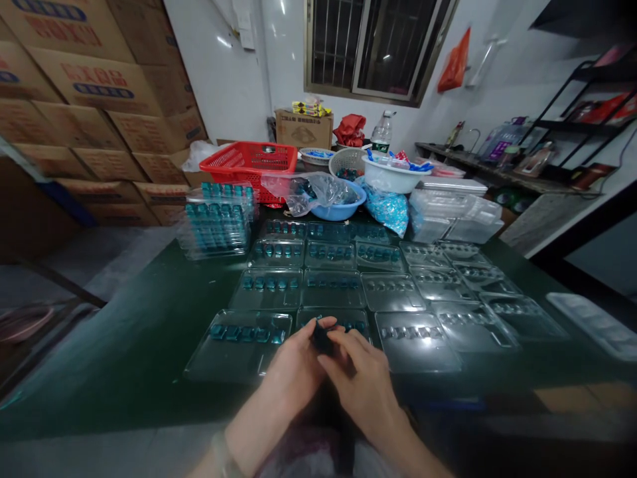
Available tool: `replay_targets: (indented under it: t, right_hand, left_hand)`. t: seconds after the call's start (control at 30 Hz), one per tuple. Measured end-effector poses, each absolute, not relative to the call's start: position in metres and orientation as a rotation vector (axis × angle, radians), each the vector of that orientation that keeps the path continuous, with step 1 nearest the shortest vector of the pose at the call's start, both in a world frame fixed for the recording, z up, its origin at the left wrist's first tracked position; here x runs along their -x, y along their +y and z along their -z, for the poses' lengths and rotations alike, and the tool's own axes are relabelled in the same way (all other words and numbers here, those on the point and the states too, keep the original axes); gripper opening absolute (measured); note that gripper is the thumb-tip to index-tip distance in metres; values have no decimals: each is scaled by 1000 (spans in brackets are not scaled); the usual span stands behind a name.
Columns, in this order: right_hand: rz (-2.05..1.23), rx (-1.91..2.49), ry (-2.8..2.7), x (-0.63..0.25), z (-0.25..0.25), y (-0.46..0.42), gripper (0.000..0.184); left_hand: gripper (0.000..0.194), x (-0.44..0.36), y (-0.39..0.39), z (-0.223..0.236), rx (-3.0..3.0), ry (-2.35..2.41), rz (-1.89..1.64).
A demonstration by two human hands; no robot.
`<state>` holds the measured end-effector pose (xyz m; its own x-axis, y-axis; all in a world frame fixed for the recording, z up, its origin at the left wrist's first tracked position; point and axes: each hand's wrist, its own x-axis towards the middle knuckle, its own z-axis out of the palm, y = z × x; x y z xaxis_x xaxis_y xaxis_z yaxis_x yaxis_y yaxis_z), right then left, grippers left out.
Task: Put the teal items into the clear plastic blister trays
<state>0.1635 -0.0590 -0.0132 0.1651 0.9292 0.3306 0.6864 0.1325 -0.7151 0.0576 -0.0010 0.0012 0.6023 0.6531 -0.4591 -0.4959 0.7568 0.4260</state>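
Observation:
Close together over the near edge of the table, my left hand [296, 365] and my right hand [361, 368] both have their fingers closed on a small dark teal piece [322, 340]. Its kind cannot be made out, since the fingers cover much of it. Just beyond them lies a clear plastic tray [306, 317] with teal pieces in a row, partly hidden by my hands. To the left, another clear tray [223, 362] carries several teal cube-like pieces [246, 333]. On the right lies a clear tray [423, 358] whose row of moulded cavities shows no teal colour.
More clear trays [393, 292] cover the green table [124, 338] in rows. Stacked filled trays [216, 222] stand at the back left. Behind are a red basket [249, 159], a blue basin [338, 211], a white basin [395, 178] and stacked clear containers [448, 209]. Cardboard boxes [99, 79] line the left wall.

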Motion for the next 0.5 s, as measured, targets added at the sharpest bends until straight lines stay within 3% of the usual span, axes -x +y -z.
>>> replay_targets:
  t: [0.5]
  right_hand:
    - [-633,1513,-1305,-166,20,-52,13]
  left_hand:
    - [13,-59,0,8,-459,632,-807]
